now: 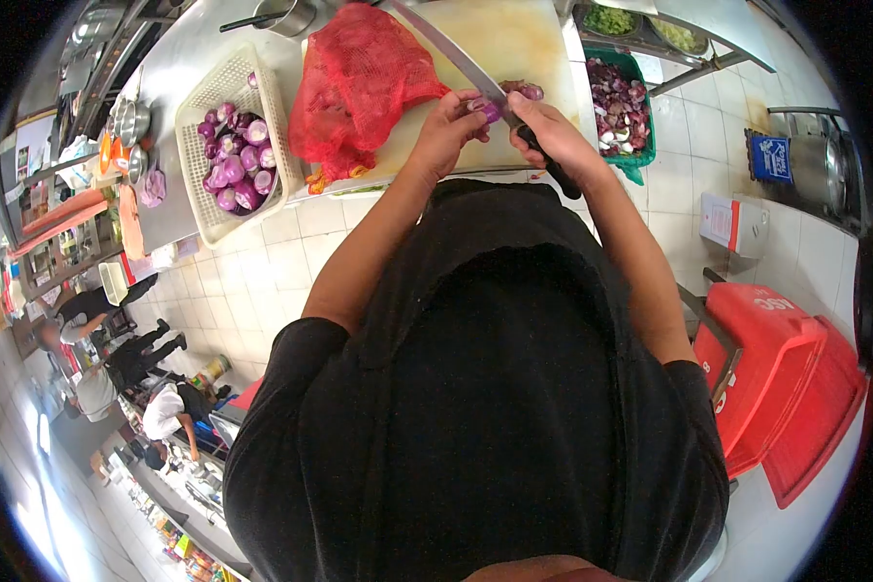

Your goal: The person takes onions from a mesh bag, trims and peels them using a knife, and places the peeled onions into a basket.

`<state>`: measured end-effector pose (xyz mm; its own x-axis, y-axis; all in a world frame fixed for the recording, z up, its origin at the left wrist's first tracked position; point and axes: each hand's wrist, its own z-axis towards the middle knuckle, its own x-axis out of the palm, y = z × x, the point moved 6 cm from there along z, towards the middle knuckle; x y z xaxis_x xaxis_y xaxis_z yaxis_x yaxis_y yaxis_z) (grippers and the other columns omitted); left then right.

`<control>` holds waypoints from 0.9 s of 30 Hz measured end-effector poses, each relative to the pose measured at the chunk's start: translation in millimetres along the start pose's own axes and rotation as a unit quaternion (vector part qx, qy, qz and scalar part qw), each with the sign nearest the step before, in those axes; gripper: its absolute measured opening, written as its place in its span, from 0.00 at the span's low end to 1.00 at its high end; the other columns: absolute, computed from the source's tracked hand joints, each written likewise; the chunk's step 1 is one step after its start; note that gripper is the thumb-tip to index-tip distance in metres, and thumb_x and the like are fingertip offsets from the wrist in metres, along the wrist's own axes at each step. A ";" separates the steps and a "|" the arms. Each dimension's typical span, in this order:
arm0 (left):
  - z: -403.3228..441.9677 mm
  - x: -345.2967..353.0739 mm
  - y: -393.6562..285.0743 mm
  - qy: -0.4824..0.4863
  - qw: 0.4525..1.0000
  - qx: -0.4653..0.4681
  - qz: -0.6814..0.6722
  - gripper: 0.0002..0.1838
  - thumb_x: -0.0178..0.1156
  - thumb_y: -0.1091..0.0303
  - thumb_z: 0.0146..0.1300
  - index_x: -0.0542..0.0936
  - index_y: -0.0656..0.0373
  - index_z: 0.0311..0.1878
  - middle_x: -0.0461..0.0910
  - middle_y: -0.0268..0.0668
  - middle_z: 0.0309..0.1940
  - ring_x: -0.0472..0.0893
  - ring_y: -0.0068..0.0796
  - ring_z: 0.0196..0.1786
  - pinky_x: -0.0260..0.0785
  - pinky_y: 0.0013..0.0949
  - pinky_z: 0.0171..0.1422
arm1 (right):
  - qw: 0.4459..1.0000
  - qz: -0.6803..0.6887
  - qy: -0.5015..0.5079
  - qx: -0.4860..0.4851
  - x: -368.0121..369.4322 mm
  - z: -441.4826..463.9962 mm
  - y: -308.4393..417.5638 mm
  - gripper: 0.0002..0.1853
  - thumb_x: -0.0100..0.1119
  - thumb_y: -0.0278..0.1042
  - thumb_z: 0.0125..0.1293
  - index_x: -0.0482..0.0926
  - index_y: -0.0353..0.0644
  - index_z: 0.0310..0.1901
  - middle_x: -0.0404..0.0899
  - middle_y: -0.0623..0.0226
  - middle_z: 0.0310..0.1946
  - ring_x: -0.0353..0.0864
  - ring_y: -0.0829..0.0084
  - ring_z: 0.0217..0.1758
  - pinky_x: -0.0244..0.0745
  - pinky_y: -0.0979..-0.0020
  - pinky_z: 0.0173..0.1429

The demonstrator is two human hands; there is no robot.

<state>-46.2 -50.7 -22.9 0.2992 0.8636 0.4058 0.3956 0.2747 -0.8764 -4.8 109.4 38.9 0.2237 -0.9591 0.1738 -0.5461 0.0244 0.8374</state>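
Note:
My left hand point(449, 132) is closed around a red onion point(486, 108) above the cutting board point(543, 44). My right hand point(556, 142) grips the black handle of a large kitchen knife point(459, 58), its long blade pointing up and left across the board. The blade lies against or just beside the onion; I cannot tell whether it is cutting in. A piece of onion or skin point(524, 89) shows just behind the blade near my right hand. Left of my hands, a red mesh sack point(364, 82) rests on the board, its contents hard to make out.
A cream plastic basket point(192, 126) of peeled red onions stands at left. On the right, a green basket point(650, 126) holds onion skins and scraps. A saucepan point(286, 17) sits at the back. A red bin point(757, 359) stands at lower right. Several people work far left.

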 end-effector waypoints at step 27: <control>-4.2 -12.7 12.9 -0.063 0.992 -0.037 -0.103 0.16 0.59 0.70 0.70 0.73 0.61 0.58 0.79 0.44 0.53 0.81 0.36 0.51 0.78 0.39 0.52 | 0.987 -0.040 -0.093 -0.126 4.9 19.0 -22.0 0.29 0.53 0.60 0.73 0.83 0.35 0.40 0.71 0.75 0.17 0.63 0.84 0.17 0.60 0.76 0.22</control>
<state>-41.3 -59.9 -38.3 0.0958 0.8398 0.5344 0.5010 0.4232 -0.7549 -7.0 98.8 11.5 0.0941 -0.9953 0.0232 -0.3100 -0.0071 0.9507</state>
